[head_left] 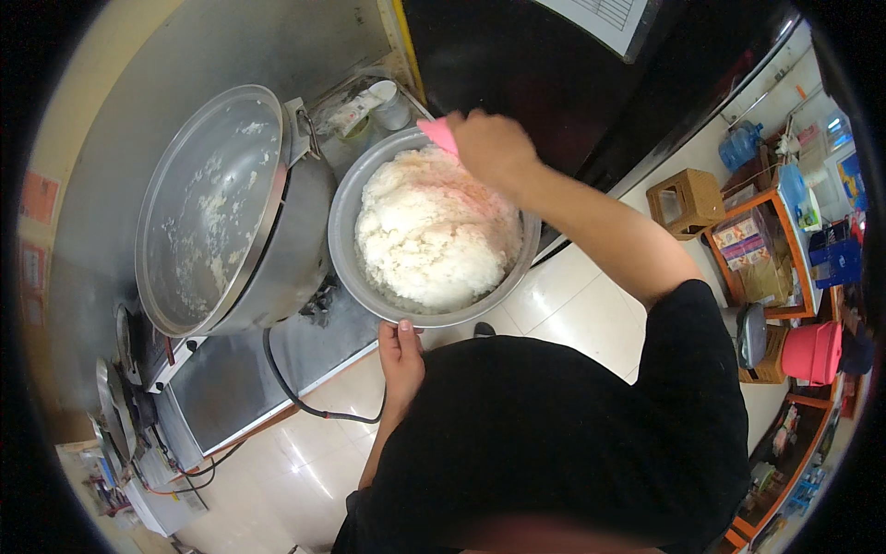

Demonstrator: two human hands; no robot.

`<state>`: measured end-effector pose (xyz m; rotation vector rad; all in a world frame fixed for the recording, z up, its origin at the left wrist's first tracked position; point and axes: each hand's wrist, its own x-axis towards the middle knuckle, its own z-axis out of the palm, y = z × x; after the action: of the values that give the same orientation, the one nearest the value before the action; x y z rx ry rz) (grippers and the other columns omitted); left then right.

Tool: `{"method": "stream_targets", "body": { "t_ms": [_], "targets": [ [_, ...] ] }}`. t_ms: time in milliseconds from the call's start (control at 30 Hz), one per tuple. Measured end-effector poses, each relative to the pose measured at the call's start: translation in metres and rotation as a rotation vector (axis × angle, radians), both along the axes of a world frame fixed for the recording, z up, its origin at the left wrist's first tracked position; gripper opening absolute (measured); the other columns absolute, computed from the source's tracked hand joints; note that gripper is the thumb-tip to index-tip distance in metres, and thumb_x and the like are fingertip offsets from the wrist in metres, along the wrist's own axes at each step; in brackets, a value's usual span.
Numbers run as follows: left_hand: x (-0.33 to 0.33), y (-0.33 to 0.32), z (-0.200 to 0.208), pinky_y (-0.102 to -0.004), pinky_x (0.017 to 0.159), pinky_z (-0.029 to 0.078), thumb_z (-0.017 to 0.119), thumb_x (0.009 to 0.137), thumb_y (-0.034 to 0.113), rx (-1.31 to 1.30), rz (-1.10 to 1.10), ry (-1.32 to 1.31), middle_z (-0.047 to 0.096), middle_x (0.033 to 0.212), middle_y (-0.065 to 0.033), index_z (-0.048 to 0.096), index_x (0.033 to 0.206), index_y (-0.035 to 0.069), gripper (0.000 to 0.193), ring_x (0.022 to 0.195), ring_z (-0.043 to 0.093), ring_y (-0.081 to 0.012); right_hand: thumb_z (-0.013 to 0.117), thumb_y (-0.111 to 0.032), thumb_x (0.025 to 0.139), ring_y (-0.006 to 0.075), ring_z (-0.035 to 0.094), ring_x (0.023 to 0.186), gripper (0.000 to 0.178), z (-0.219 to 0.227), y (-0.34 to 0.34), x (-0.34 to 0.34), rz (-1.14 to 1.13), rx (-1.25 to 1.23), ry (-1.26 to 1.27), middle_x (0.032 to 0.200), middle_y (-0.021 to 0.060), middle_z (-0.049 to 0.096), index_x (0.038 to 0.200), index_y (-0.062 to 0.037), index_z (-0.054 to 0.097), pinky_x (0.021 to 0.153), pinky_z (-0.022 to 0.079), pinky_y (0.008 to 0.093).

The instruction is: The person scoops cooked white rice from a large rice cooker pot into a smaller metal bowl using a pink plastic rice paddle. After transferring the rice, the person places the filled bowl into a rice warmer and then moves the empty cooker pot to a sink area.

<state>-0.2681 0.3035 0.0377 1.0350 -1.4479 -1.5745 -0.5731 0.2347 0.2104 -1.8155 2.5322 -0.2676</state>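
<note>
With my left hand (401, 365), thumb on top, I grip the near edge of a round metal bowl (341, 222), just right of a large metal pot (306, 231). White rice (425, 231) is heaped inside, tinged pink toward the far right, where my right hand (496, 152) clasps a partly hidden pink tool (438, 137).

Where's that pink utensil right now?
In the head view, the pink utensil is in the right hand, near the top centre, at the far rim of the metal bowl of white rice.
</note>
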Motion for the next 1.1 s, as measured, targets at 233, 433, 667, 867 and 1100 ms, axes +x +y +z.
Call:
{"method": "stream_targets", "body": {
  "t_ms": [233,433,667,867,1100],
  "targets": [
    [-0.002,0.002,0.0,-0.0221,0.055,0.036,0.049,0.109,0.027,0.048,0.027,0.004,0.054,0.085,0.0004,0.05,0.11,0.005,0.022,0.063,0.041,-0.0037,0.058,-0.005,0.084,0.0388,0.072,0.091,0.033,-0.007,0.022,-0.02,0.076,-0.012,-0.119,0.096,0.0213,0.073,0.114,-0.0063,0.071,0.079,0.058,0.0468],
    [-0.005,0.003,-0.001,-0.0219,0.056,0.035,0.048,0.109,0.026,0.044,0.047,0.056,0.052,0.083,0.0013,0.049,0.108,0.005,0.021,0.063,0.041,-0.0038,0.055,-0.005,0.086,0.0405,0.071,0.091,0.026,0.017,0.028,-0.023,0.133,0.096,-0.35,0.095,0.0254,0.071,0.106,-0.0038,0.073,0.081,0.057,0.0477],
    [-0.002,0.004,0.003,-0.0216,0.055,0.034,0.049,0.109,0.025,0.06,0.063,0.005,0.05,0.08,0.0036,0.05,0.104,0.007,0.019,0.063,0.039,-0.0025,0.057,-0.006,0.092,0.0398,0.071,0.089,0.023,0.034,0.039,-0.038,0.159,0.114,-0.288,0.098,0.024,0.072,0.109,-0.0021,0.072,0.08,0.058,0.0438],
    [-0.002,0.002,0.011,-0.0216,0.054,0.033,0.05,0.109,0.025,0.09,0.037,-0.019,0.047,0.076,0.0055,0.05,0.103,0.007,0.019,0.063,0.038,-0.0023,0.057,-0.006,0.094,0.0365,0.073,0.089,0.026,0.036,0.065,-0.034,0.257,0.015,-0.354,0.1,0.0226,0.073,0.115,-0.0028,0.071,0.081,0.058,0.0407],
    [-0.003,0.003,0.014,-0.022,0.056,0.037,0.05,0.109,0.026,0.017,0.029,-0.047,0.049,0.077,0.0028,0.05,0.104,0.006,0.02,0.064,0.042,-0.0038,0.06,-0.01,0.094,0.0346,0.072,0.095,0.028,-0.021,0.048,-0.036,0.06,-0.09,-0.533,0.104,0.0217,0.073,0.119,-0.0011,0.069,0.086,0.055,0.0376]
  ]
}}
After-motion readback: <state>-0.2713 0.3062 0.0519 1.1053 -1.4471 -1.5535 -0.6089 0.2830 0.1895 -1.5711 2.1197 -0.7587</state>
